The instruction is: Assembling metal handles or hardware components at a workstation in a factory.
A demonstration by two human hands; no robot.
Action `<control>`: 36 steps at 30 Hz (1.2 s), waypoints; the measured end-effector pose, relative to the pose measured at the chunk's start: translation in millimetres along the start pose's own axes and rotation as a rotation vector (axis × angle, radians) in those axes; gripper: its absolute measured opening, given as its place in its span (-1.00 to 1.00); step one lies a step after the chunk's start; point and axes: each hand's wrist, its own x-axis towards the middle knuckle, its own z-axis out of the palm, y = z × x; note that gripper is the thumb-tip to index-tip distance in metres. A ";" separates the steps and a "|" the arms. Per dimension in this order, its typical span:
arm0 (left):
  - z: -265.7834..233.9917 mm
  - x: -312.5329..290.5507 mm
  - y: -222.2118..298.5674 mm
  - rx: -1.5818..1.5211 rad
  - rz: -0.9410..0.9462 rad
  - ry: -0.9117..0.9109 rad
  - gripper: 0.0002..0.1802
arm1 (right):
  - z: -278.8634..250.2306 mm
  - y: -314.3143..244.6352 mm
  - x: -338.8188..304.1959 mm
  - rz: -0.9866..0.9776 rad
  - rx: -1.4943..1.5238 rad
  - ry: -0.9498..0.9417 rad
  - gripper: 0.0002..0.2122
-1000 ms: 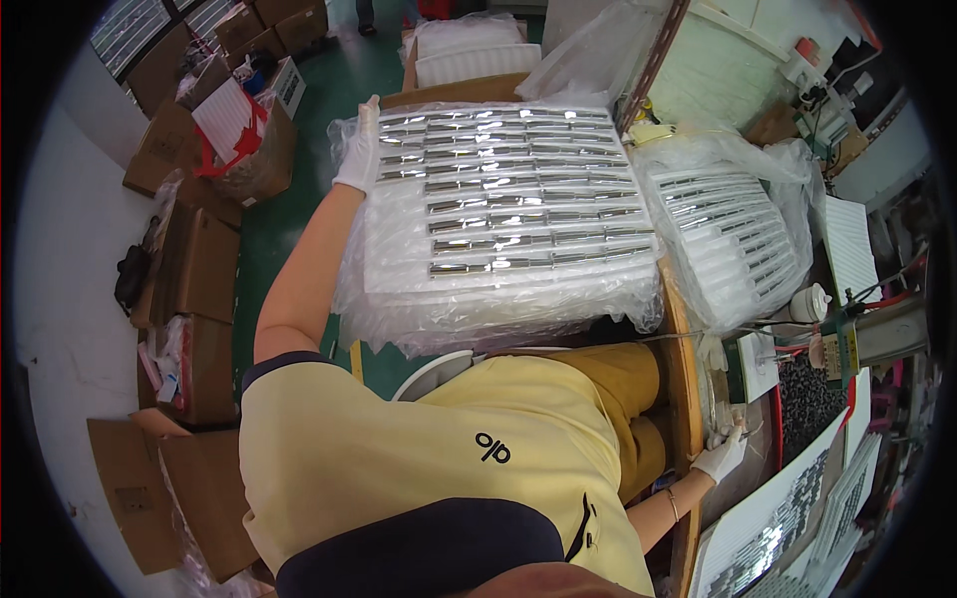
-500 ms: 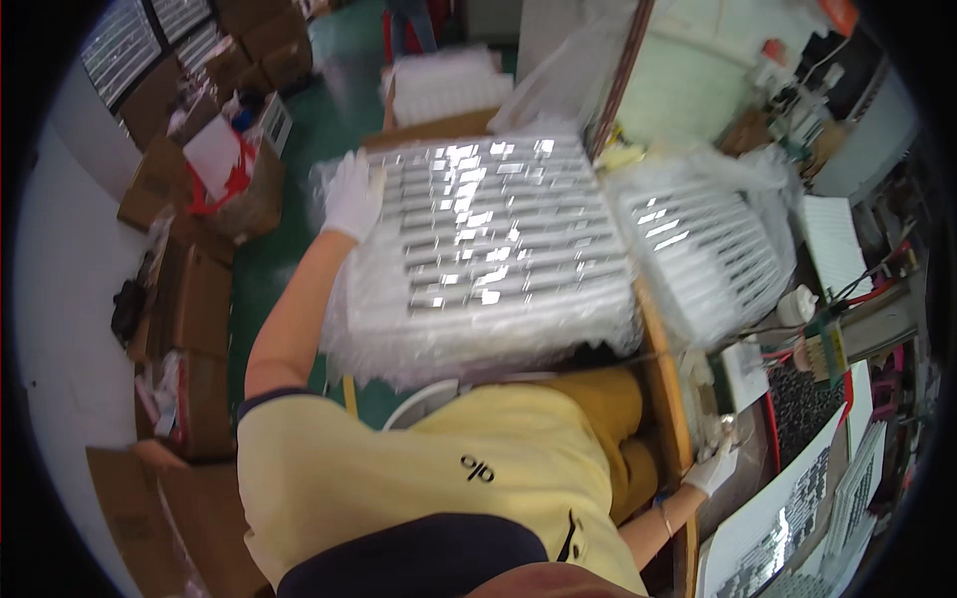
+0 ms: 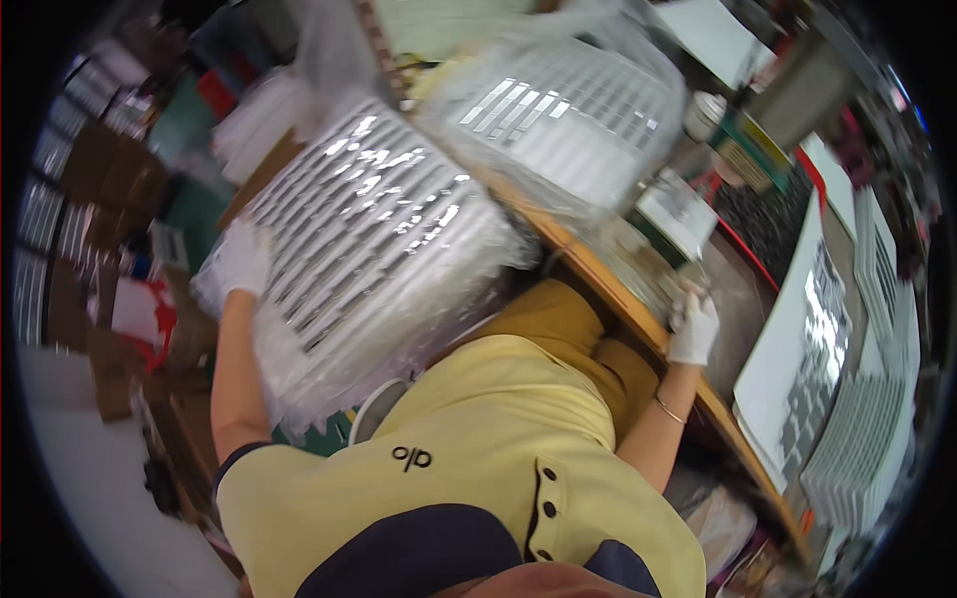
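Note:
My left hand point(image 3: 244, 259), in a white glove, rests with its fingers laid on the edge of a stack of white ribbed trays point(image 3: 354, 229) wrapped in clear plastic, on my left. The stack is tilted in view, and shiny strips show through the wrap. Over the bench, my right hand point(image 3: 694, 329) wears a white glove with bare fingertips. Its fingers are bent together; what they hold, if anything, is too small to make out. Just beyond it sits a small white-topped box point(image 3: 676, 216).
A second plastic-wrapped ribbed tray point(image 3: 563, 115) lies on the far bench. The bench's wooden edge point(image 3: 588, 267) runs diagonally past me. At right are a red-rimmed tray of dark small pieces point(image 3: 763, 219), a white sheet with dark pieces point(image 3: 797, 349) and stacked ribbed trays point(image 3: 859, 448). Cardboard boxes point(image 3: 115, 184) stand left.
My view has turned toward the bench, so the wrapped stack appears farther left and tilted. My left hand stays at its edge. My right hand has come farther forward over the bench.

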 end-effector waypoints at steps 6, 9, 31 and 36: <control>-22.4 29.6 38.9 -0.084 0.040 0.333 -0.37 | -5.9 -1.2 -9.3 -0.052 -0.011 0.004 -0.84; -94.3 41.3 162.8 -0.742 0.414 0.319 -0.65 | -11.2 -5.0 -13.5 -0.001 -0.105 0.089 -0.82; -85.5 123.8 402.7 -0.416 0.889 -0.322 -0.66 | -7.5 -71.3 135.9 0.038 -1.161 0.281 -0.80; -164.7 44.3 446.8 -0.718 1.267 -0.470 -0.75 | -4.5 -84.4 136.4 0.136 -1.334 0.229 -0.82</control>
